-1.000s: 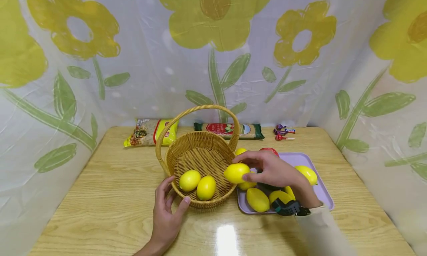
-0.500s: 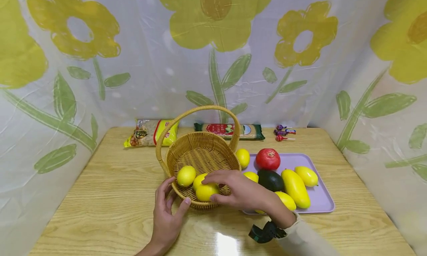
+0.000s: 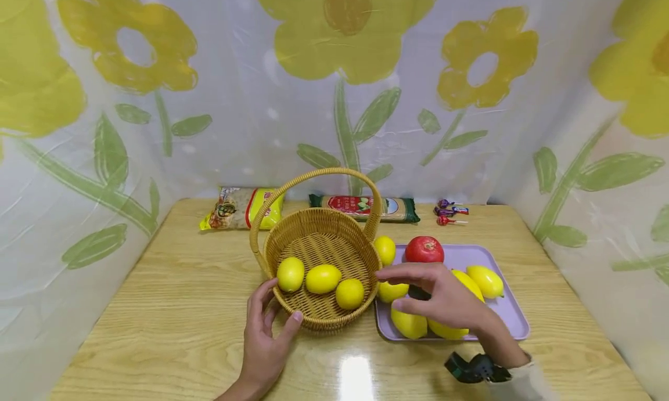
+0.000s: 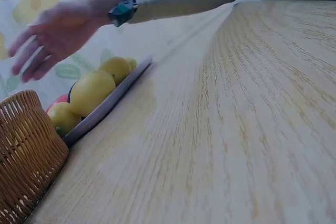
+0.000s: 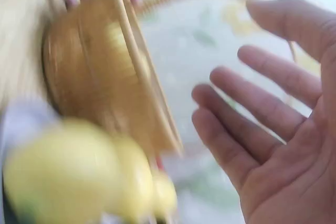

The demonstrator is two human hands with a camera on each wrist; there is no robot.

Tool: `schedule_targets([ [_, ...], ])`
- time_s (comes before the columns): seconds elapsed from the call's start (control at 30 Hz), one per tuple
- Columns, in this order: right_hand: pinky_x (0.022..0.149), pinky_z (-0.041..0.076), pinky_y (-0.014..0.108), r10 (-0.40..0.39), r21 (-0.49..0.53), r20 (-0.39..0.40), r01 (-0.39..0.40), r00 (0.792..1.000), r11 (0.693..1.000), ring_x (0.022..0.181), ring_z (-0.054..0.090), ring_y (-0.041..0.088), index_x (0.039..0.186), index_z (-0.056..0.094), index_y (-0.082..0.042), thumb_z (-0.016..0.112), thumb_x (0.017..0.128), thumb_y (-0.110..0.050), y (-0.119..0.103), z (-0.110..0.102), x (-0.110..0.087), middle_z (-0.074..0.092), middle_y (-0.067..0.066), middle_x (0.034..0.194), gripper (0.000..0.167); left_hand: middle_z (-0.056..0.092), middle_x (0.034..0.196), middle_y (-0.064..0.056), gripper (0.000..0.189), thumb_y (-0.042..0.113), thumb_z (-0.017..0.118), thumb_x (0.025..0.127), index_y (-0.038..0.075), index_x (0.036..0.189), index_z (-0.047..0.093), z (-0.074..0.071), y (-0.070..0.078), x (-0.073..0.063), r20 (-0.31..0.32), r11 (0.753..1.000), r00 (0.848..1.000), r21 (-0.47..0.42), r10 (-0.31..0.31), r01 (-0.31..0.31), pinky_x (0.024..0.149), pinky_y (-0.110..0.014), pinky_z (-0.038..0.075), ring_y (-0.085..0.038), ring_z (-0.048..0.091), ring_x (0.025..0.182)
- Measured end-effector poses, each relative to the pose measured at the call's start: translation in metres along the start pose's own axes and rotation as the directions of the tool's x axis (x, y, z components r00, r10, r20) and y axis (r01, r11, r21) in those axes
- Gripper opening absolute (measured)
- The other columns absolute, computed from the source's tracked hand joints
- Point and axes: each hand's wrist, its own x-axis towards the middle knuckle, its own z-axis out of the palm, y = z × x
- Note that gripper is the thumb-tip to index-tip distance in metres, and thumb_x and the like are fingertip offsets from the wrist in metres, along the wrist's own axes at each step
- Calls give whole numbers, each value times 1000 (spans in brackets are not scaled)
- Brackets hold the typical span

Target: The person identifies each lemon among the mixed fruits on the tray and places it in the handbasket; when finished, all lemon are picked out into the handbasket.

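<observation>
A wicker basket (image 3: 323, 327) with a tall arched handle stands mid-table, with three lemons inside: one at left (image 3: 290, 274), a middle lemon (image 3: 323, 279) and a right lemon (image 3: 349, 294). My left hand (image 3: 265, 342) holds the basket's front-left side, thumb and fingertips at its rim. To the right, my right hand (image 3: 444, 296) hovers over the lilac tray (image 3: 514, 325), fingers extended and apart; the right wrist view shows its bare palm (image 5: 294, 182). Below and around that hand lie several yellow fruits, among them a front lemon (image 3: 409, 324), and a dark green fruit mostly hidden.
A red pomegranate (image 3: 424, 250) sits at the tray's back, near a lemon (image 3: 385, 250) by the basket's right side. Along the back lie a yellow food bag (image 3: 243, 208), a green-ended noodle packet (image 3: 360, 208) and small lollipops (image 3: 450, 212). Flowered cloth surrounds the table.
My right hand lowered a third lemon into the basket, let it go and moved back right over the tray. The lemons in the basket shifted. My left hand stays at the basket.
</observation>
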Motion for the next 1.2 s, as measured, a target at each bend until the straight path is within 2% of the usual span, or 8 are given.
schedule_targets([
  [0.13, 114, 59, 28, 15, 0, -95, -15, 995, 1000, 133, 69, 19, 145, 69, -4, 71, 101, 7, 15, -39, -39, 70, 22, 145, 46, 33, 166, -20, 76, -7, 74, 96, -2, 162, 38, 1, 0, 0, -8, 1000, 1000, 3, 15, -15, 128, -21, 41, -41, 40, 152],
  [0.23, 112, 59, 24, 40, -31, -194, -47, 980, 998, 131, 70, 17, 144, 67, 2, 68, 100, 12, 28, -65, -70, 70, 22, 145, 45, 34, 166, -18, 76, -7, 75, 95, -2, 162, 39, 1, 0, 1, -11, 1000, 1000, 3, 23, -23, 129, -21, 41, -41, 40, 152],
  [0.37, 100, 63, 20, 94, -53, -353, -120, 931, 991, 125, 74, 15, 143, 65, 8, 65, 102, 13, 43, -88, -107, 75, 10, 141, 41, 35, 166, -19, 76, -7, 75, 95, -2, 162, 39, 2, 0, 1, -4, 999, 999, 3, 33, -33, 129, -23, 40, -41, 40, 151],
  [0.5, 94, 63, 16, 142, -29, -464, -175, 874, 984, 122, 75, 11, 144, 63, 11, 64, 103, 12, 54, -97, -130, 77, -1, 137, 41, 34, 166, -20, 76, -7, 75, 95, -2, 161, 39, 3, 0, 0, 5, 1000, 1000, 7, 29, -29, 130, -25, 41, -40, 41, 152],
  [0.67, 94, 62, 14, 188, -83, -514, -266, 837, 960, 119, 75, 5, 144, 66, 7, 71, 103, 2, 70, -101, -136, 78, -8, 134, 41, 33, 167, -18, 77, -7, 75, 96, -1, 162, 38, 1, 1, 0, 3, 1000, 1000, 9, 12, -12, 130, -26, 41, -41, 41, 152],
  [0.77, 95, 60, 9, 184, -169, -527, -314, 830, 934, 118, 73, -2, 142, 69, 3, 76, 102, -3, 78, -101, -135, 78, -11, 133, 41, 33, 167, -18, 76, -7, 74, 96, -1, 163, 38, 0, 1, 0, 6, 1000, 1000, 6, 6, -6, 129, -26, 42, -41, 41, 152],
  [0.97, 94, 59, 8, 134, -225, -546, -298, 827, 928, 115, 69, -9, 137, 72, 6, 82, 96, 2, 88, -100, -132, 77, -14, 128, 43, 32, 167, -19, 76, -8, 74, 96, -2, 162, 38, 0, 1, 1, 6, 1000, 1000, -1, 14, -14, 129, -25, 43, -38, 42, 152],
  [1.2, 88, 56, 2, 244, -238, -560, -436, 792, 868, 111, 58, -21, 146, 66, 1, 85, 98, -16, 99, -96, -128, 70, 23, 142, 54, 31, 167, -20, 76, -8, 74, 96, -1, 163, 38, 0, 0, 1, 11, 1000, 1000, -8, 13, -13, 128, -25, 44, -40, 41, 152],
])
